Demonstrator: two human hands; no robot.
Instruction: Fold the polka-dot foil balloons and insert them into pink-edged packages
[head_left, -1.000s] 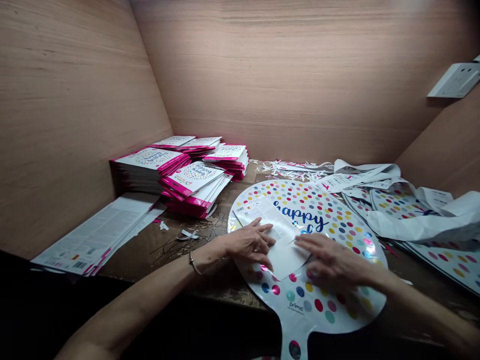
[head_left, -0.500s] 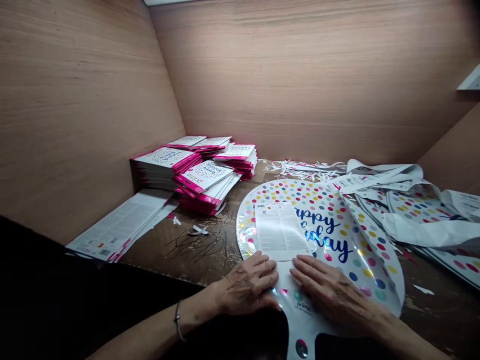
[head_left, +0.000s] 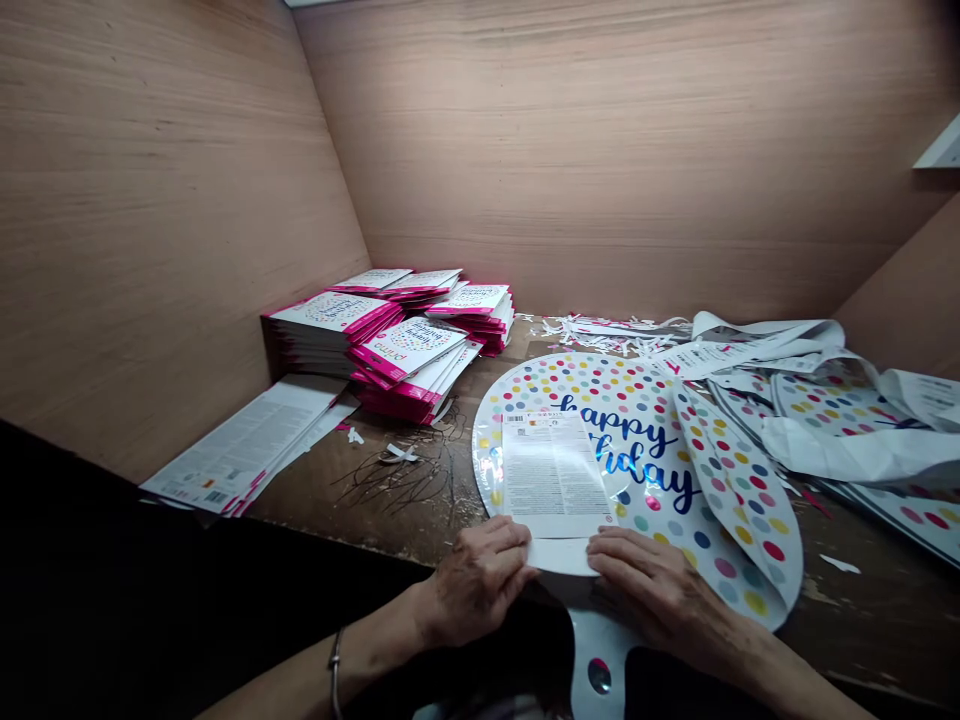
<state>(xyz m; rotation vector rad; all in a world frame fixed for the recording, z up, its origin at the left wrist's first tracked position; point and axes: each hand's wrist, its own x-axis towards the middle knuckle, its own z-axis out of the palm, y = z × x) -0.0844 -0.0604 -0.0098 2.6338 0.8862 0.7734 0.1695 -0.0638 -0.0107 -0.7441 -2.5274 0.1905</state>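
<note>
A flat foil balloon (head_left: 637,520) with coloured dots and blue "happy birthday" lettering lies in front of me, its tail with a dark round spot pointing toward me. On its left part rests a printed card (head_left: 559,480) with a crease near its lower end and a plain white strip below. My left hand (head_left: 480,580) is closed at the lower left corner, fingers curled. My right hand (head_left: 660,585) grips the lower right corner, fingers over the top and thumb hidden. Whether the balloon's edge is also pinched, I cannot tell.
Stacks of pink-edged packets (head_left: 412,350) stand at the back left, with more printed cards (head_left: 240,450) before them. More dotted balloons (head_left: 832,405) and white paper strips (head_left: 862,450) lie right. Paper scraps (head_left: 600,335) line the wooden back wall (head_left: 600,160).
My left hand's fingers have curled in from lying flatter. The lower end of the card has bent up, and the printed logo near the balloon's tail is now hidden. The right-hand flap has shifted.
</note>
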